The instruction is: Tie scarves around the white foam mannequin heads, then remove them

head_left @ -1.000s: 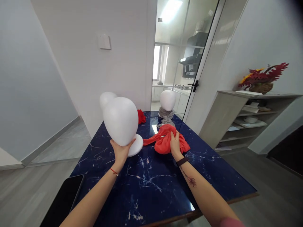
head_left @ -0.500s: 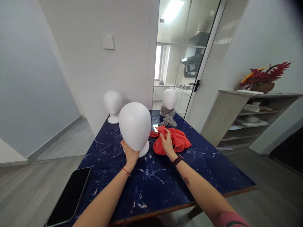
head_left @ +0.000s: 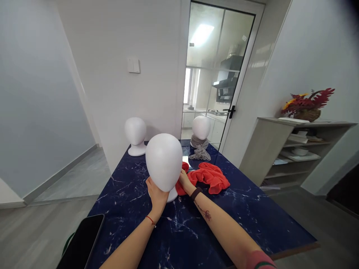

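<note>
Here's the left hand (head_left: 157, 194), at the six o'clock side of the near mannequin head (head_left: 164, 160), thumb to the left, its grip clamped on the neck; the far fingers are hidden. And the right hand (head_left: 185, 180) is at that head's four o'clock, grip curled closed on the red scarf (head_left: 214, 178), fingertips lost behind the foam! The scarf runs from there out to a loose heap on the counter (head_left: 179, 243) at three o'clock.

Looks like the cloth is being led around the neck, and the left grip is the anchor here: firm enough to stop a light head tipping, low enough to leave the neck open for fabric. For the right, best to pass low and close behind, just above the base (head_left: 172, 195), and let slack feed freely from that heap; a hard tug could drag the head toward three o'clock. Handy model at one o'clock, too: a second head (head_left: 201, 127) with a grey scarf (head_left: 199, 143) snug about its neck, ends lying forward.
</note>
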The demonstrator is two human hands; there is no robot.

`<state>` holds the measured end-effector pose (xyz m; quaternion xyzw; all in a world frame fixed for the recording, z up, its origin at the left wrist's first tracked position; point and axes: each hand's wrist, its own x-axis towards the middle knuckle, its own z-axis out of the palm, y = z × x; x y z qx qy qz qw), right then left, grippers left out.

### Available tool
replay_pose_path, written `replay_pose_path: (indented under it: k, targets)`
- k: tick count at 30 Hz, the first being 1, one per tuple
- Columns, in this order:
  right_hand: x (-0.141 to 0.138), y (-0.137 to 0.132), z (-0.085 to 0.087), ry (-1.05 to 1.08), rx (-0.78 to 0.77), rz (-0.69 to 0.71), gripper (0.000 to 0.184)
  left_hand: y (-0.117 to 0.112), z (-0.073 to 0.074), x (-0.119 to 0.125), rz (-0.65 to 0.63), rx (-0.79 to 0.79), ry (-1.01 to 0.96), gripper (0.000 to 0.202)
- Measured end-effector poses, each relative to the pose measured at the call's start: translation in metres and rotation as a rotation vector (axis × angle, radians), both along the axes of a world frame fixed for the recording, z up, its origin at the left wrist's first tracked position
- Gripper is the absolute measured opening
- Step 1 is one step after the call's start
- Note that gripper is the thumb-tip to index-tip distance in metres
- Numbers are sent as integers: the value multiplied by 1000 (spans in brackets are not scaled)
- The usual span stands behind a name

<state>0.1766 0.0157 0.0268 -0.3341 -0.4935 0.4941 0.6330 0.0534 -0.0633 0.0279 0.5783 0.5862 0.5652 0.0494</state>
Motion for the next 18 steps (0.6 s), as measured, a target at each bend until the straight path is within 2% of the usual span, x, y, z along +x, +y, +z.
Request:
replay_pose_path:
  k: [7, 11, 13, 16, 18]
  targets:
    - [2, -5, -10, -72, 18, 28, 36, 19, -18, -20, -135, -42, -51, 83]
    - [6, -10, -13, -131, 50, 11, 38, 33, -19, -42, -220, -122, 2, 88]
    - [7, -14, -12, -161, 103, -14, 41, 38, -19, -48, -252, -156, 53, 81]
    - [7, -21, -8, -202, 185, -46, 40, 40, -17, -48, -304, -135, 93, 72]
    - [7, -23, -6, -219, 190, -63, 38, 39, -16, -45, -294, -101, 36, 72]
